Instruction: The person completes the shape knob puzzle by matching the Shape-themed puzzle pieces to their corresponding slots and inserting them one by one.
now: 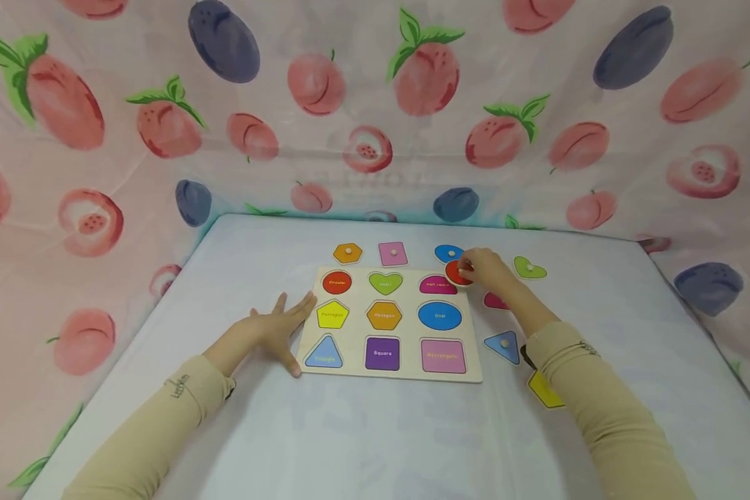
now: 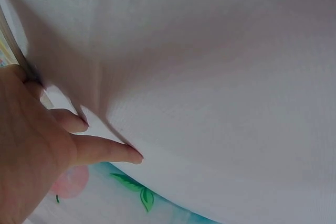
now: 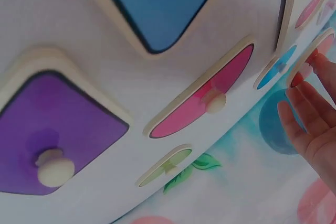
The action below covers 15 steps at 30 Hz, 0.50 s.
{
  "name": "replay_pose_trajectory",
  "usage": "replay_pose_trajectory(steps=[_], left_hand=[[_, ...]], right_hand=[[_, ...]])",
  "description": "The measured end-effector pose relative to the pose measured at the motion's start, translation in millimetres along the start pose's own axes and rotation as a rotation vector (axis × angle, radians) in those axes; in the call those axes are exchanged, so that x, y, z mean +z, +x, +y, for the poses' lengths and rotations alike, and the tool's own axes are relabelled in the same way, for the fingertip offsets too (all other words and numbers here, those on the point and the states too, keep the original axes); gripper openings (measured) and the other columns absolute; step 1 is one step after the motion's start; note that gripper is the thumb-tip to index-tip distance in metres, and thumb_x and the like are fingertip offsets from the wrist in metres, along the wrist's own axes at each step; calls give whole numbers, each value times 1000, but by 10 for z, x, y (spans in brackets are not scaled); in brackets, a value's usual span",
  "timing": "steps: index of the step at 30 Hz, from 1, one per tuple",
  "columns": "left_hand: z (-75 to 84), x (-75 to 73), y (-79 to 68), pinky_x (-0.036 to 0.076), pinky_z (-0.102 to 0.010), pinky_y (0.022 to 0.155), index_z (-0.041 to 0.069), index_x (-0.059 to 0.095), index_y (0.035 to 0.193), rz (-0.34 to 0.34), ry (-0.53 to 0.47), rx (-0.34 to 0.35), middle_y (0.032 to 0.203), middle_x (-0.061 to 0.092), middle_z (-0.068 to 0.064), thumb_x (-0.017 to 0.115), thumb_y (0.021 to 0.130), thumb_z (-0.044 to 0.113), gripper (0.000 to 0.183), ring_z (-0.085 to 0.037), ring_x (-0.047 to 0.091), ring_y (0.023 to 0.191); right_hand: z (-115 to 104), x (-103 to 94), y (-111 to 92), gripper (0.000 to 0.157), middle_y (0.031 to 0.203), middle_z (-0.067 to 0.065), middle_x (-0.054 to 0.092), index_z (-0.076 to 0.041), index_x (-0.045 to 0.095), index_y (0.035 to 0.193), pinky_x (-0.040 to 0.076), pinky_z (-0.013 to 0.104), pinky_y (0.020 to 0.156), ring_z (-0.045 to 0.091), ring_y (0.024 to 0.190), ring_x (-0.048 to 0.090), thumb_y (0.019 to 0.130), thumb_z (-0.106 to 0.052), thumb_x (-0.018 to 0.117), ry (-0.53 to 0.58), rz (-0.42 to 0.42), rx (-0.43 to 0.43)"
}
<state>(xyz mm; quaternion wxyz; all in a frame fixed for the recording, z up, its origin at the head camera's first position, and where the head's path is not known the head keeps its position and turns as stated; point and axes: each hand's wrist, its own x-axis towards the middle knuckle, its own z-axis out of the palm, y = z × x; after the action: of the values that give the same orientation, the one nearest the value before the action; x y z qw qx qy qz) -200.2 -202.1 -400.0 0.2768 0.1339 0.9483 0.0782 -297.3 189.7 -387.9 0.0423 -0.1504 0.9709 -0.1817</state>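
Note:
In the head view a wooden shape puzzle board (image 1: 356, 332) lies on the white table, with coloured, labelled shapes in rows. My left hand (image 1: 281, 330) spreads its fingers along the board's left edge, thumb by the near corner and fingertips at the rim. In the left wrist view, the left hand (image 2: 42, 140) has its fingers extended over the cloth. My right hand (image 1: 486, 269) pinches a red round puzzle piece (image 1: 455, 273) above the board's far right corner, overlapping the half-round shape. The right wrist view shows the fingers (image 3: 307, 111) at the red piece (image 3: 299, 77), tilted on edge.
Knobbed pieces lie round the board: orange hexagon (image 1: 347, 253), pink rectangle (image 1: 392, 254), blue oval (image 1: 448, 253), green heart (image 1: 530, 268), magenta half-round (image 1: 494, 301), blue triangle (image 1: 503, 346) and yellow piece (image 1: 545, 390). A purple piece (image 3: 68, 124) shows in the right wrist view. Fruit-printed cloth (image 1: 375, 173) hangs behind.

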Motion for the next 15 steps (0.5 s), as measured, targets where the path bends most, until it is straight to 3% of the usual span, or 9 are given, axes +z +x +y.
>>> replay_pose_trajectory(steps=[9, 15], left_hand=[[-12, 2, 18, 2, -84, 92, 18, -2, 153, -2, -13, -1, 161, -5, -5, 88, 52, 47, 138, -48, -11, 142], [1, 10, 28, 2, -84, 92, 19, -2, 153, -2, 4, -6, 161, -5, -6, 88, 52, 48, 138, -48, -10, 142]], right_hand=[[-78, 48, 8, 13, 98, 22, 64, 4, 65, 96, 55, 40, 84, 33, 91, 56, 89, -6, 63, 6, 7, -48], [-124, 61, 24, 13, 104, 23, 65, 3, 66, 96, 55, 40, 84, 33, 93, 57, 88, -7, 63, -8, 23, -98]])
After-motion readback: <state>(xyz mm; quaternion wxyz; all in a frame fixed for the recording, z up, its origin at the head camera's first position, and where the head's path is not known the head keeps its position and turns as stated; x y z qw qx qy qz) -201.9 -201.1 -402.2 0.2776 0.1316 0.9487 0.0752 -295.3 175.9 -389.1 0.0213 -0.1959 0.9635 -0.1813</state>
